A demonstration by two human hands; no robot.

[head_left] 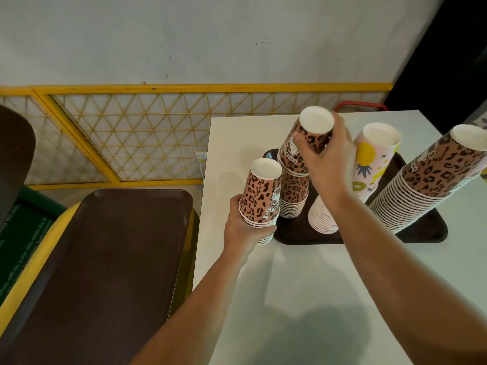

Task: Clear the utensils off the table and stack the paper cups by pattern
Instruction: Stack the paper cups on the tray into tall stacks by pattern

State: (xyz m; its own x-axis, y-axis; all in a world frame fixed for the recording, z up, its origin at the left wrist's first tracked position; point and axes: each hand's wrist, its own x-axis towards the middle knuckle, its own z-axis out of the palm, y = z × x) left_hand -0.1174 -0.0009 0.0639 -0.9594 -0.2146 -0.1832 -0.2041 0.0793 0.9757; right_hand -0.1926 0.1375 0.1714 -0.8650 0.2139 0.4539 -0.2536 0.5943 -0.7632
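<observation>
My left hand (243, 227) grips a short stack of upside-down leopard-print paper cups (261, 192) just off the left edge of a dark brown tray (421, 233) on the white table (316, 285). My right hand (328, 164) is closed around the top cups of a taller leopard-print stack (295, 191) standing on that tray. Beside it on the tray stands a stack of pink cups with yellow fruit print (369, 164), partly hidden by my right forearm. A tall leopard-print stack (421, 183) leans at the tray's right end.
A second, bare brown tray (105, 259) lies on a yellow-edged surface left of the table. A yellow lattice panel (131, 135) runs along the wall behind. A red handle (361, 104) shows past the table's far edge. A dark chair back (13, 159) is at far left.
</observation>
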